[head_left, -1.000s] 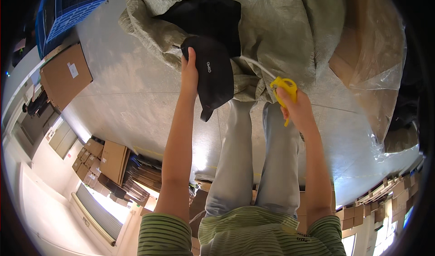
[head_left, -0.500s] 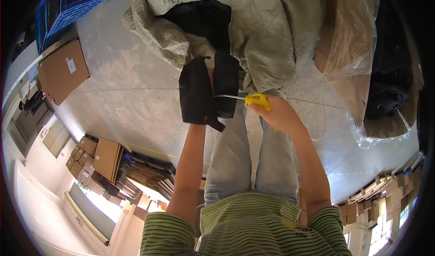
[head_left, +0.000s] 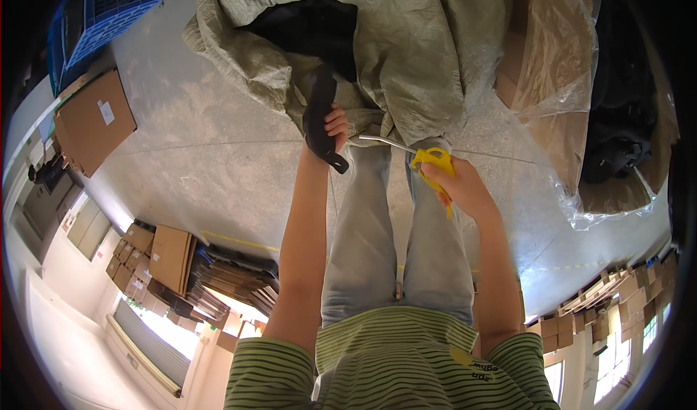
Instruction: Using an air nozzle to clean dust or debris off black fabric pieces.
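Note:
A black fabric pouch (head_left: 318,112) is gripped in my left hand (head_left: 337,124), its narrow side showing and a short strap hanging at its lower end. My fingers close round its right side. In my right hand (head_left: 466,186) is a yellow air blow gun (head_left: 435,164). Its thin bent metal nozzle points left toward the pouch, with a gap between them. Just beyond both hands lies a large beige woven sack (head_left: 414,54), its mouth showing black fabric (head_left: 308,29) inside.
On the right stands a cardboard box lined with clear plastic (head_left: 548,83), holding black items (head_left: 617,145). A blue plastic crate (head_left: 120,14) and flattened cardboard (head_left: 94,123) are at the left. Stacked cartons (head_left: 170,254) line the wall behind.
The pouch has turned from its open, broad faces to a narrow edge-on shape in my left hand. My right hand has drawn the blow gun's nozzle away from it, slightly rightward.

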Demonstrator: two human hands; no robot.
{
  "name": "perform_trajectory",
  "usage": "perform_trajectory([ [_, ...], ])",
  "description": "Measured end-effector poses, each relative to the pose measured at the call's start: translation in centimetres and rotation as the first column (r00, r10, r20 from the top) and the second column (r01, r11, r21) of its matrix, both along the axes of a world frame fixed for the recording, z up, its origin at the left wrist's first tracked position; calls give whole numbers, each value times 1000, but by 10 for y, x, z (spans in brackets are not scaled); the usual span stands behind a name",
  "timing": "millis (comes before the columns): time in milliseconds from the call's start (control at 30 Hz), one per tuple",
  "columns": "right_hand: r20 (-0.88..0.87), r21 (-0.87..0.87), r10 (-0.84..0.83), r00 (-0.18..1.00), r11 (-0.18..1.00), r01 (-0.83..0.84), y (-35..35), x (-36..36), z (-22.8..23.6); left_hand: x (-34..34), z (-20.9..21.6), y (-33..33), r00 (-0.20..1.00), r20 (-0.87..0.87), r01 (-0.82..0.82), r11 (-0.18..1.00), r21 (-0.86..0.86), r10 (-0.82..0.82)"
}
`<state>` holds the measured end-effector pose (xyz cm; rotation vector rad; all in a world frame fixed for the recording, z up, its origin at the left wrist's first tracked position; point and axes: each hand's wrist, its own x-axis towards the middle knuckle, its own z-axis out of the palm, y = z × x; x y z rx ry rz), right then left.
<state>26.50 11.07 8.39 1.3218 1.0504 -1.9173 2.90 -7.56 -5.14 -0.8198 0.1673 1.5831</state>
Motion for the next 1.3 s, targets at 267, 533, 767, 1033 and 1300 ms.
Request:
perform_trajectory([
  [267, 34, 228, -376, 926, 905, 359, -2, 35, -32, 46, 79, 163, 673, -564, 112, 820, -562, -478],
  [533, 103, -52, -416, 903, 905, 423, -15, 40, -49, 180, 178, 310, -231, -967, 17, 993, -118, -111],
  [767, 173, 49, -383, 908, 924, 380, 3, 57, -83, -13, -91, 188, 561, -536, -214, 516, -830, -630],
  [1033, 212, 41, -471, 856, 880, 473, -32, 53, -146, -61, -295, 82, 151, -212, 273, 247, -930, -965],
  [1300, 234, -3, -433, 871, 895, 446, -46, 44, -168, -57, -316, 13, -529, -422, 525, 107, -845, -737],
])
